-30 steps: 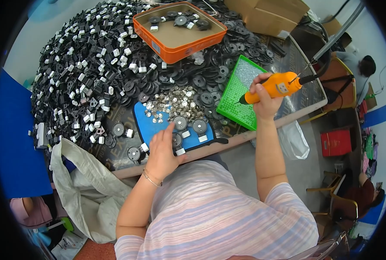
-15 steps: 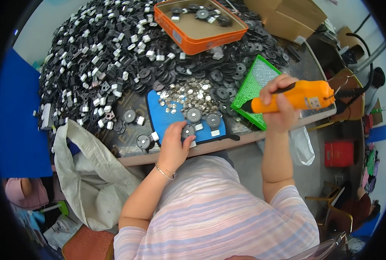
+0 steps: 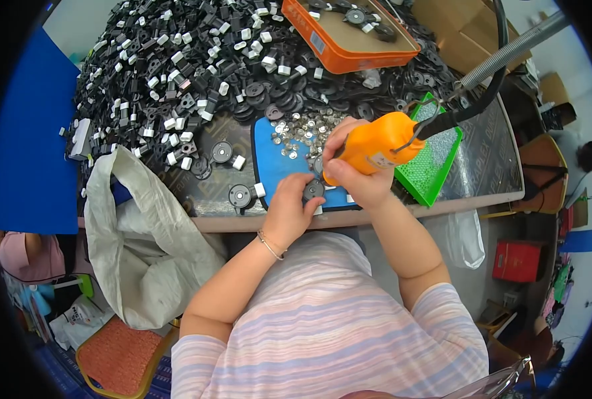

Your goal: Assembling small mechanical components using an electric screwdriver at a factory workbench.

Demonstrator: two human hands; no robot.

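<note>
My right hand (image 3: 359, 179) grips an orange power screwdriver (image 3: 375, 146) that hangs from a spring and cable, with its tip pointing down at a black round part (image 3: 314, 191). My left hand (image 3: 289, 209) holds that round part against the blue mat (image 3: 276, 169) at the table's near edge. Small silver screws or discs (image 3: 302, 133) lie in a heap on the far side of the mat.
A big pile of black and white parts (image 3: 176, 66) covers the back of the table. An orange tray (image 3: 349, 33) with a few parts sits behind. A green tray (image 3: 432, 163) lies to the right. A white sack (image 3: 143, 239) hangs at the left edge. Cardboard boxes (image 3: 455, 33) stand far right.
My right hand has brought the orange screwdriver from the right side over to the blue mat. My left hand now holds a black round part under its tip.
</note>
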